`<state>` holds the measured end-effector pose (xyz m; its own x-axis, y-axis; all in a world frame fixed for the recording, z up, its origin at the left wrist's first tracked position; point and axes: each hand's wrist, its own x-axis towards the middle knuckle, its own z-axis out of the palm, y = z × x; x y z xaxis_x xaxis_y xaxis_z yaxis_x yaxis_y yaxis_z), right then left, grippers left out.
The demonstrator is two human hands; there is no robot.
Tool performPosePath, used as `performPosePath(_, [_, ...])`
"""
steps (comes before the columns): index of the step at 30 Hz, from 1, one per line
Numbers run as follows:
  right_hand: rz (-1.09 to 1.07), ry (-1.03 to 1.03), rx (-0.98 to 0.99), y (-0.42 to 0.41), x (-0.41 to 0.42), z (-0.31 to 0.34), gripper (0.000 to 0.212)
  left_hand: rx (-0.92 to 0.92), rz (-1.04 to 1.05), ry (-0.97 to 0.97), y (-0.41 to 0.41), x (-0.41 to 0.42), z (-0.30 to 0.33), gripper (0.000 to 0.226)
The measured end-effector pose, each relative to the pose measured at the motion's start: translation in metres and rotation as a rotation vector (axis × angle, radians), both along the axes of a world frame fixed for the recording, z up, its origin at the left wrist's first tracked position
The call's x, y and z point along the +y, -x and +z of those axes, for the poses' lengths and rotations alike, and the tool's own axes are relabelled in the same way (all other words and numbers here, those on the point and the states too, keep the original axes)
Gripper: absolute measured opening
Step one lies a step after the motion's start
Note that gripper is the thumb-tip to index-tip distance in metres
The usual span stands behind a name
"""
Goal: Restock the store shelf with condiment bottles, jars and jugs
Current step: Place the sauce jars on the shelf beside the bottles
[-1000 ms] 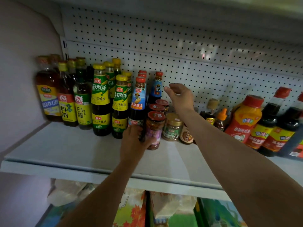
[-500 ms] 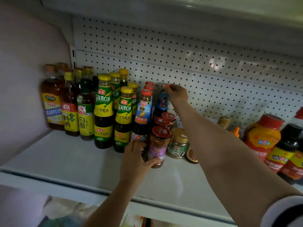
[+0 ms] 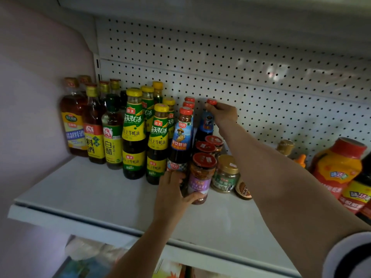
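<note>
The blue-labelled bottle point(image 3: 205, 125) stands upright at the back of the shelf point(image 3: 90, 193), against the pegboard point(image 3: 251, 81). My right hand point(image 3: 222, 114) pinches its red cap from the right; my left hand point(image 3: 173, 194), nearer me, wraps the purple-labelled jar point(image 3: 199, 181) out front. Red-lidded jars point(image 3: 210, 143) hide the bottle's base.

A white pegboard panel point(image 3: 230, 63) dotted with small dark holes backed the display, and a pale pink wall point(image 3: 38, 77) closed off its left side. Below the front edge, colourful packaged goods point(image 3: 84, 265) showed dimly, too blurred to identify.
</note>
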<state>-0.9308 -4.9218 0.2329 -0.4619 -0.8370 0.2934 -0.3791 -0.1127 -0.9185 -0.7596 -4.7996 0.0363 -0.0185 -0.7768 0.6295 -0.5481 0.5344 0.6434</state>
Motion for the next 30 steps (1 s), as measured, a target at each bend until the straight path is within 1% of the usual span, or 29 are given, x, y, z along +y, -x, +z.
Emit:
performPosePath(4, [0.032,0.105,-0.135,-0.001,0.012,0.013,0.034,0.019,-0.014,-0.01,0.0,0.002,0.001,0.072])
performPosePath(8, [0.066,0.228,-0.204,0.002,0.03,0.052,0.034,-0.002,-0.019,-0.027,0.0,0.001,0.002,0.074])
performPosePath(10, [0.081,0.304,-0.192,0.002,0.044,0.073,0.031,0.001,-0.037,-0.048,-0.001,0.001,0.003,0.073])
performPosePath(13, [0.081,0.393,-0.144,0.0,0.071,0.104,0.021,0.035,-0.068,-0.094,-0.002,0.0,0.004,0.071])
performPosePath(16, [0.098,0.418,-0.061,0.001,0.1,0.126,0.012,0.066,-0.086,-0.13,-0.001,0.001,0.004,0.068])
performPosePath(17, [0.098,0.419,-0.041,0.0,0.109,0.13,0.017,0.073,-0.088,-0.139,-0.001,0.002,0.005,0.068])
performPosePath(19, [0.102,0.452,-0.076,-0.001,0.125,0.136,0.034,0.097,-0.091,-0.166,-0.001,0.002,0.006,0.068])
performPosePath(20, [0.096,0.457,-0.092,-0.004,0.133,0.137,0.036,0.109,-0.097,-0.182,-0.001,0.002,0.007,0.068])
performPosePath(22, [0.06,0.4,-0.12,-0.008,0.152,0.135,0.023,0.131,-0.116,-0.201,-0.003,0.004,0.009,0.066])
performPosePath(23, [0.051,0.354,-0.147,-0.01,0.161,0.131,0.02,0.141,-0.126,-0.207,-0.004,0.006,0.011,0.064])
performPosePath(25, [0.066,0.297,-0.221,-0.011,0.175,0.121,0.021,0.173,-0.149,-0.209,-0.006,0.012,0.013,0.063])
performPosePath(27, [0.097,0.302,-0.308,-0.014,0.188,0.113,0.029,0.209,-0.163,-0.194,-0.011,0.021,0.016,0.062])
performPosePath(29, [0.102,0.313,-0.351,-0.02,0.198,0.106,0.04,0.26,-0.172,-0.161,-0.016,0.032,0.022,0.059])
performPosePath(30, [0.105,0.322,-0.367,-0.023,0.202,0.103,0.042,0.296,-0.179,-0.138,-0.019,0.037,0.026,0.054])
